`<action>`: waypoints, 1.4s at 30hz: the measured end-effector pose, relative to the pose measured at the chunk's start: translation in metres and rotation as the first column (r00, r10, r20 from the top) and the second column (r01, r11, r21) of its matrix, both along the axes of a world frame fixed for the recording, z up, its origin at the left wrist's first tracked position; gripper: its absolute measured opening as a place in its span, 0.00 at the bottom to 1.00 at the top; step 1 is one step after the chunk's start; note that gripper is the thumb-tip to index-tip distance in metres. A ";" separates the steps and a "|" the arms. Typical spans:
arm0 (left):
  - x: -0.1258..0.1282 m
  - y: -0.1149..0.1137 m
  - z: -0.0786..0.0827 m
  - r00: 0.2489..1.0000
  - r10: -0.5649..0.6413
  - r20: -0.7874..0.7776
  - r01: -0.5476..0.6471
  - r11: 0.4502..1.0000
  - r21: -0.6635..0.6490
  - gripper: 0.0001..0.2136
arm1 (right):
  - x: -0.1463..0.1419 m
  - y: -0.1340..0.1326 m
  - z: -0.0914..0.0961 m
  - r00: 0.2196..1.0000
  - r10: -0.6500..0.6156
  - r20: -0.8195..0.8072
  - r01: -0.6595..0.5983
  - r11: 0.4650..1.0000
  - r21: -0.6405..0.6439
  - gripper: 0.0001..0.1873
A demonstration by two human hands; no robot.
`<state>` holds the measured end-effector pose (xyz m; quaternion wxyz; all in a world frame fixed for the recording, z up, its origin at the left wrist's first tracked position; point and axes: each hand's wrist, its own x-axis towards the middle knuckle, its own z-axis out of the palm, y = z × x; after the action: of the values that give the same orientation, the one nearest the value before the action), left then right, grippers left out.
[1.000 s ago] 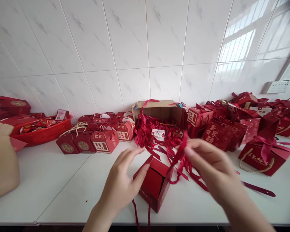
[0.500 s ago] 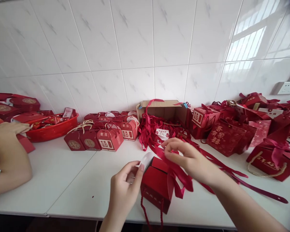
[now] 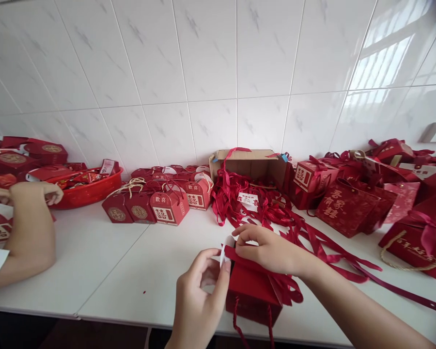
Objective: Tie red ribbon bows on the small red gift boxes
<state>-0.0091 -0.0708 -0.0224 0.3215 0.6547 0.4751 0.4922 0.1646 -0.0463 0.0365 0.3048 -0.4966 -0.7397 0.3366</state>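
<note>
Left hand point(image 3: 201, 293) pinching white flap point(image 3: 223, 255) of red box point(image 3: 252, 291) near front edge of table point(image 3: 116, 286); right hand point(image 3: 261, 248) grasping red ribbon point(image 3: 292, 292).

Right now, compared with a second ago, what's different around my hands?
Your right hand, still holding the ribbon, has brought it leftward over the red box. Your left hand, open before, has closed on a white-sided flap. The carton and the row of small boxes stayed put.

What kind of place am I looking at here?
Probably a small workshop or packing area, though I can't be sure: a long white worktable against a tiled wall, lined with red gift-style boxes and heaped red ribbons.
</note>
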 end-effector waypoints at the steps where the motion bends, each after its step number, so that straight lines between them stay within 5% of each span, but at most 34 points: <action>1: 0.001 -0.002 0.000 1.000 -0.006 0.004 0.006 1.000 0.000 0.13 | 0.000 0.000 0.001 1.000 0.014 -0.003 -0.014 1.000 -0.006 0.07; 5: 0.005 -0.004 0.008 0.990 0.038 0.136 -0.026 0.996 -0.087 0.16 | 0.000 0.000 0.002 0.998 0.066 -0.011 -0.067 0.997 -0.050 0.08; 8: 0.009 0.005 0.015 0.977 -0.040 0.208 0.077 0.982 -0.175 0.16 | 0.000 0.000 0.003 0.996 0.088 0.007 -0.088 0.996 -0.029 0.09; 11: 0.007 0.018 0.014 0.983 -0.144 0.115 0.161 0.974 -0.157 0.17 | 0.007 -0.002 0.005 0.997 0.074 -0.011 -0.074 0.997 0.021 0.08; 14: -0.016 0.029 0.004 0.983 -0.107 -0.150 0.087 0.987 -0.132 0.16 | 0.029 -0.011 0.007 0.994 -0.032 -0.109 0.040 0.997 0.073 0.11; 16: -0.046 0.035 -0.006 0.888 -0.002 -0.460 -0.052 0.993 -0.103 0.15 | 0.049 -0.023 0.003 0.976 -0.135 -0.171 0.153 0.983 0.102 0.13; 18: -0.080 0.039 -0.016 0.677 0.185 -0.712 -0.276 0.961 -0.012 0.12 | 0.067 -0.037 -0.006 0.959 -0.204 -0.194 0.233 0.963 0.137 0.14; 21: -0.115 0.042 -0.027 0.428 0.483 -0.764 -0.533 0.818 0.219 0.14 | 0.081 -0.056 -0.027 0.950 -0.268 -0.158 0.292 0.943 0.160 0.13; 22: -0.116 0.041 -0.028 0.438 0.553 -0.708 -0.557 0.786 0.269 0.15 | 0.082 -0.060 -0.034 0.947 -0.288 -0.141 0.309 0.937 0.161 0.13; 24: -0.102 0.038 -0.027 0.632 0.549 -0.547 -0.499 0.828 0.255 0.17 | 0.079 -0.064 -0.045 0.945 -0.307 -0.110 0.322 0.933 0.162 0.13; 26: -0.073 0.030 -0.020 0.891 0.306 -0.336 -0.285 0.952 0.113 0.16 | 0.075 -0.063 -0.052 0.956 -0.279 -0.090 0.290 0.946 0.148 0.13; 28: -0.039 0.020 -0.011 0.986 0.091 -0.137 -0.104 0.990 -0.094 0.17 | 0.071 -0.061 -0.055 0.974 -0.211 -0.085 0.220 0.968 0.120 0.12; 32: -0.002 0.007 0.005 0.975 -0.200 0.095 0.217 0.949 -0.229 0.15 | 0.068 -0.057 -0.059 0.983 -0.144 -0.118 0.159 0.978 0.133 0.09; 35: -0.003 0.007 0.010 0.979 -0.183 0.090 0.201 0.945 -0.258 0.14 | 0.068 -0.054 -0.064 0.978 -0.164 -0.130 0.197 0.932 0.306 0.07; 39: -0.014 0.014 0.015 0.993 -0.097 0.060 0.108 0.971 -0.214 0.16 | 0.073 -0.052 -0.069 0.947 -0.270 -0.172 0.317 0.710 0.629 0.06; 42: -0.019 0.020 0.013 0.996 -0.089 0.007 0.089 0.976 -0.199 0.13 | 0.074 -0.052 -0.077 0.933 -0.330 -0.141 0.321 0.594 0.737 0.08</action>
<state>-0.0277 -0.0504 -0.0094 0.4067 0.6403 0.4925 0.4268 0.2390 -0.0986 -0.0404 0.5343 -0.4545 -0.7100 -0.0624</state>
